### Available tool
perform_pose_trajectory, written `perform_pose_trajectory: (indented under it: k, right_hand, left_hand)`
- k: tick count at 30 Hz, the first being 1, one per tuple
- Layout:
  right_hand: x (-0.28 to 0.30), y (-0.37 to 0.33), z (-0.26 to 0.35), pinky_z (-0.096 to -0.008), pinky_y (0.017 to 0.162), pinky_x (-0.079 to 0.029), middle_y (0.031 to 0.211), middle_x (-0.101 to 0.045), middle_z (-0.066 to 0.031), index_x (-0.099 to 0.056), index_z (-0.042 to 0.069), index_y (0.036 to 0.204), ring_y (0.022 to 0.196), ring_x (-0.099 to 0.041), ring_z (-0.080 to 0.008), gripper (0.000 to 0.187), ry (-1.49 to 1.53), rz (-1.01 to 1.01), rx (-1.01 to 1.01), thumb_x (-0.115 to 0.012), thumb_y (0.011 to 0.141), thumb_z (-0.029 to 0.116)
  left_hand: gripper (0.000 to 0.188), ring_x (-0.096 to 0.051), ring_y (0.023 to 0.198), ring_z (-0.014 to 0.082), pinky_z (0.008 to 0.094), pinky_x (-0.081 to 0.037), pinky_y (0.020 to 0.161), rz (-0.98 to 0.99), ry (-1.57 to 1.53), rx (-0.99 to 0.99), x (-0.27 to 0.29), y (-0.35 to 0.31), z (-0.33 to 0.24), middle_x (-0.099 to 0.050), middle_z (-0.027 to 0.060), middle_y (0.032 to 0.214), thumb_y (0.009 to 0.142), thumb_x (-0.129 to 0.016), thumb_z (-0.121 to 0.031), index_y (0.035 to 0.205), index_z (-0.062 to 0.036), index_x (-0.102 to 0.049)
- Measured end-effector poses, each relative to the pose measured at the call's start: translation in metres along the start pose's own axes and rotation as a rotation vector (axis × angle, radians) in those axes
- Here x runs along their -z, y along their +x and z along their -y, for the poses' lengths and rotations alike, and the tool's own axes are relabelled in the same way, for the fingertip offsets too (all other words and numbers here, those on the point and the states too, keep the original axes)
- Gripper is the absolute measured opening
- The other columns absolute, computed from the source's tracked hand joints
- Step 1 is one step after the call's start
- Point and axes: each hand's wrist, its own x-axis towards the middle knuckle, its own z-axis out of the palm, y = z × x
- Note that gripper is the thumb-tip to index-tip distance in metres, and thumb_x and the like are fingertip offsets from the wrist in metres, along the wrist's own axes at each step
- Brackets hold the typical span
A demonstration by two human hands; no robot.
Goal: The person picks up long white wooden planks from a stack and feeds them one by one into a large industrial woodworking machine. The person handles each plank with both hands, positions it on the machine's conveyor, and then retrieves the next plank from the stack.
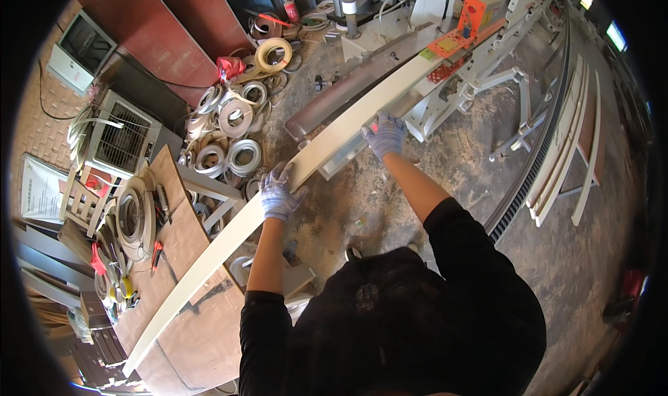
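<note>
A long, narrow, pale board (332,140) runs diagonally in front of me, from lower left to upper right. My gloved left hand (278,195) lies across it near its middle, fingers somewhat spread over the top and thumb toward the near edge. My right hand (385,138), also gloved, is farther along, its fingers at the board's near edge. I cannot tell how firmly either hand grips, because the undersides are hidden.

The board's left end lies over a brown wooden surface (186,236). Its right end reaches a white machine with an orange block (473,17), which stands directly in line with it; parts of the machine hide where the board ends. Just beyond the board, a brownish metal beam (327,107) lies roughly alongside.

To the left, many coils of edging strip (236,117) crowd the floor (591,278), and another coil (130,215) sits on the surface, near a red-handled tool (156,254). Well to the right, a dark ribbed track (532,159) curves past several pale strips (562,145). Large red panels (170,30) stand at upper left.
</note>
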Motion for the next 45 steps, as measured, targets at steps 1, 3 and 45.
perform_pose_trajectory:
  k: [1,3,45]
  right_hand:
    - [-0.002,-0.006,0.002,-0.0509,0.107,-0.026,0.133,-0.048,-0.0077,-0.046,0.013,0.132,0.127,-0.04,-0.0284,0.066,-0.022,0.035,0.005,-0.065,0.079,0.049]
    - [-0.005,-0.015,0.007,-0.0513,0.111,-0.023,0.145,-0.036,-0.0079,-0.036,0.013,0.14,0.135,-0.031,-0.0277,0.077,-0.08,0.09,0.013,-0.063,0.08,0.052]
    - [0.003,0.028,0.102,-0.0572,0.111,-0.017,0.129,-0.057,-0.0135,-0.056,0.016,0.127,0.127,-0.045,-0.0304,0.057,-0.373,0.335,0.211,-0.058,0.083,0.053]
  left_hand:
    - [0.073,-0.044,0.126,0.0286,0.0456,-0.028,0.11,-0.011,0.034,-0.03,0.0,-0.008,0.005,-0.049,0.0069,0.135,0.067,-0.076,-0.042,0.132,-0.0213,-0.05]
    - [0.074,-0.041,0.13,0.0277,0.0459,-0.026,0.112,-0.023,0.042,-0.055,0.003,-0.022,0.021,-0.047,0.0085,0.137,0.067,-0.077,-0.042,0.132,-0.0206,-0.049]
    - [0.08,-0.057,0.099,0.0313,0.0444,-0.044,0.091,-0.037,0.095,0.274,0.059,-0.123,0.144,-0.062,0.0099,0.106,0.05,-0.084,-0.048,0.122,-0.0229,-0.059]
